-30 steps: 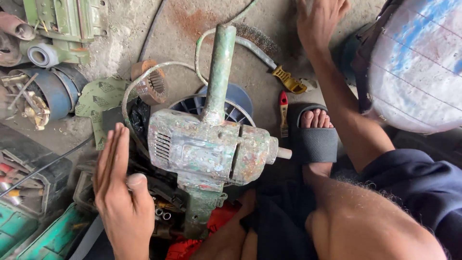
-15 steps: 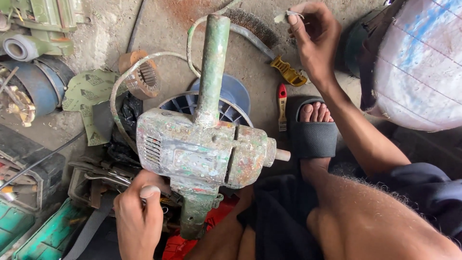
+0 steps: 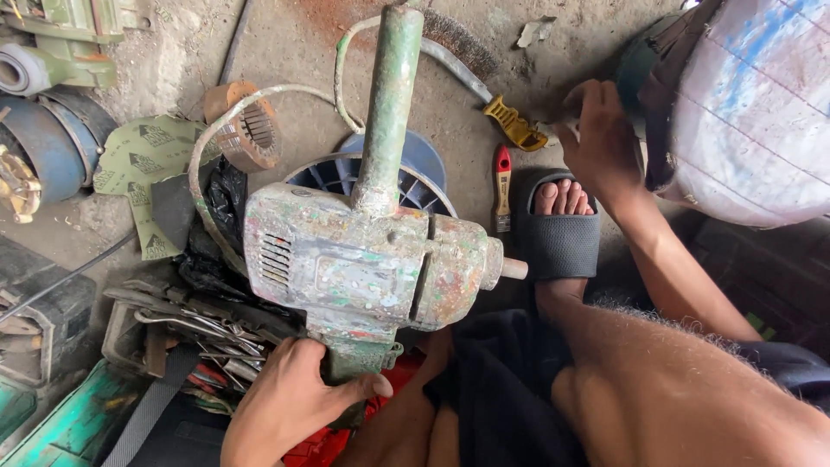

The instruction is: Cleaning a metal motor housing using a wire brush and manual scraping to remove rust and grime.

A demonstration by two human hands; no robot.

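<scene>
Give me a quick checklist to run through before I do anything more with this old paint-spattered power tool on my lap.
1. Left hand gripping the lower handle of the power tool: ok.
2. Right hand on the tool: not ok, it is off by the white sack.
3. Output shaft bare, nothing fitted: ok.
4. Toes in the black sandal away from the shaft: not ok, close beside it.
5. Cord plugged in: cannot tell.
</scene>
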